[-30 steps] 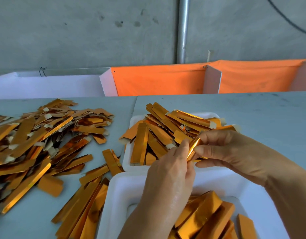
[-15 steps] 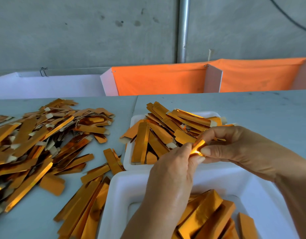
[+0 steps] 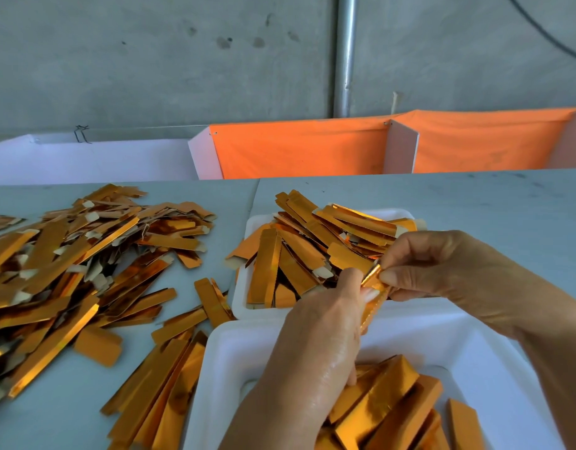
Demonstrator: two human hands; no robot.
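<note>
Pinching a gold foil strip [image 3: 372,285] between both grips, I hold it just above the meeting edges of two white trays. My left grip [image 3: 322,345] curls thumb and forefinger onto its middle from six o'clock. My right grip [image 3: 442,271] nips its upper end from three o'clock. The strip's lower end hangs beside my left thumb. At twelve o'clock from the pinch, the far tray [image 3: 244,298] is heaped with flat gold strips. At six o'clock the near tray [image 3: 234,352] holds folded gold pieces. At nine o'clock a loose pile [image 3: 69,261] sprawls across the desk [image 3: 475,206]. Orange cloth [image 3: 296,151] lines the desk's far edge.
</note>
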